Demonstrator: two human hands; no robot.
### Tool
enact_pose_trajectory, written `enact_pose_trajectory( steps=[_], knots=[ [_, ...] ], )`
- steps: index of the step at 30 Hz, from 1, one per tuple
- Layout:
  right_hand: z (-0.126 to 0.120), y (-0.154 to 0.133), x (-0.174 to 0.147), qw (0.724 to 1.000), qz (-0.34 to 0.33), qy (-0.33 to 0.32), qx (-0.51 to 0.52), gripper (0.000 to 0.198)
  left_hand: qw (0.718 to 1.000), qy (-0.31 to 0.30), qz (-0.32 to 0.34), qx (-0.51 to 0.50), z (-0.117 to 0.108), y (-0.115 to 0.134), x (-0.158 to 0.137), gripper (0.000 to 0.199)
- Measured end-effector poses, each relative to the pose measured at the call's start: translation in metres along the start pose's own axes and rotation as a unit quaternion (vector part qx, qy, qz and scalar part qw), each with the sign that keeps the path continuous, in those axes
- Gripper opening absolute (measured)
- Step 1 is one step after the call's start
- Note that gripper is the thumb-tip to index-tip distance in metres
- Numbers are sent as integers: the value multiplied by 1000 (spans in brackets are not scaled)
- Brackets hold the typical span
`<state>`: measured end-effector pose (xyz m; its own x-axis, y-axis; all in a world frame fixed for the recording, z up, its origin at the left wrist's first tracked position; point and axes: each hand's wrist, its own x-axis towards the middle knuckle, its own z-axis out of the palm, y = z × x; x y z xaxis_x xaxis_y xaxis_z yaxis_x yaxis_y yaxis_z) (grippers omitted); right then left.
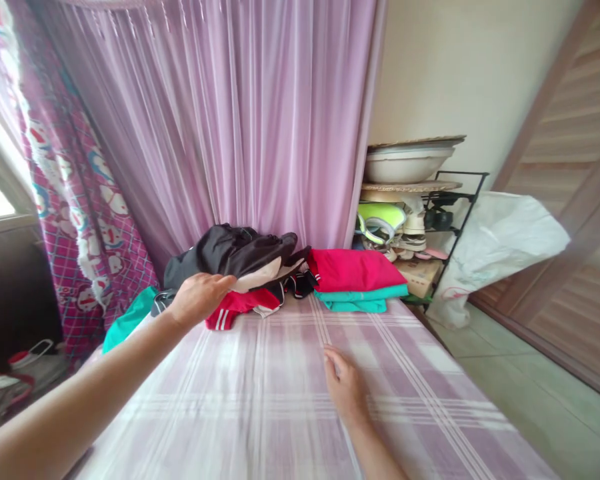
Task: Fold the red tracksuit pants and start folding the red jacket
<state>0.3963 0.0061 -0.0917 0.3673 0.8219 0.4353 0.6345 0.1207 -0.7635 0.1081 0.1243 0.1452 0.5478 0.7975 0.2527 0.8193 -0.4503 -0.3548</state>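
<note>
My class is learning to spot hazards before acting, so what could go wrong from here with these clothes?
1. The left hand is at the crumpled black fabric clothing, which overlaps the red fabric garment with white stripes; pulling one might drag the other along.
2. The folded bright pink cloth, stacked on folded teal cloth, sits close beside that loose pile, so a wide tug could knock the neat stack askew.

Counted: one left hand (200,299), one right hand (347,383), one loose clothes heap (225,250) (pieces too tangled to tally), one folded stack (360,269), one plain curtain (290,133), one patterned curtain (87,227), one plastic bag (510,230).
</note>
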Motion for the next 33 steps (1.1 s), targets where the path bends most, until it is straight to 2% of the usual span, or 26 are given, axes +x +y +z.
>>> enact_pose_trajectory(
  steps=[4,10,13,18,20,22,24,25,28,29,31,33],
  knots=[
    [-6,1,-2,994,91,20,48,46,996,-34,61,-57,13,39,-65,19],
    [-28,8,-6,983,146,57,98,56,985,-67,128,-95,41,89,-141,20],
    [-40,-3,-1,981,152,51,113,59,980,-71,162,-87,42,106,-163,22],
    [-44,-47,4,985,155,-11,74,59,970,-65,200,-119,39,125,-185,21],
    [-40,-66,4,986,156,-49,34,60,964,-69,207,-154,35,123,-189,22],
    [-35,-81,5,983,160,-84,-2,65,962,-50,192,-186,26,109,-188,31],
    [-31,-92,7,978,172,-114,-18,73,970,14,132,-203,17,83,-181,35],
    [-29,-96,8,976,178,-125,-22,76,974,56,80,-204,13,66,-177,35],
    [-24,-103,13,972,181,-143,-50,75,964,139,-122,-191,11,11,-160,44],
    [-23,-105,14,971,178,-146,-65,72,949,139,-201,-201,14,-6,-154,53],
    [-19,-108,15,969,169,-154,-90,63,900,94,-339,-258,24,-31,-146,67],
    [-17,-111,17,969,156,-164,-100,45,857,47,-407,-312,36,-43,-142,69]
  ],
)
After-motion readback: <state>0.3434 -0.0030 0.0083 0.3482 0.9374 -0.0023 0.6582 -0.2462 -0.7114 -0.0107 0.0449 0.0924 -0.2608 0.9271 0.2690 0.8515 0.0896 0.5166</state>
